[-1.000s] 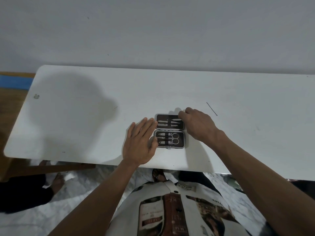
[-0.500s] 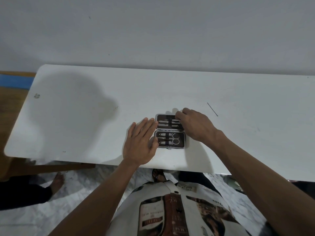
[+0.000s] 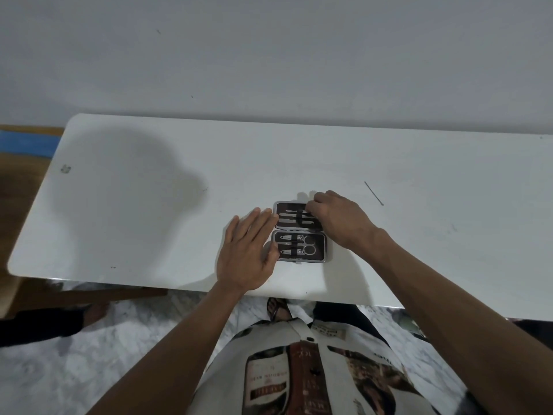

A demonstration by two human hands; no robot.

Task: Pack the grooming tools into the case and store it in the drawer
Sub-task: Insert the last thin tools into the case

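A small grooming case (image 3: 319,256) lies open flat on the white table (image 3: 149,223), its dark lining up. The far half holds slim metal tools (image 3: 291,220) under a strap. The near half holds clippers and scissors (image 3: 299,246). My left hand (image 3: 247,253) rests flat with fingers spread against the case's left edge, thumb at the near half. My right hand (image 3: 336,218) covers the far half's right end, its fingertips on the tools there; whether it grips one is hidden.
A thin dark line (image 3: 373,193) marks the table to the right of the case. The table's front edge runs just below my hands, with my lap and a marble floor (image 3: 89,348) beneath. A wall stands behind the table.
My right hand has slid a little leftward over the far half of the case, fingertips further onto the tools. The left hand and case stay where they were.
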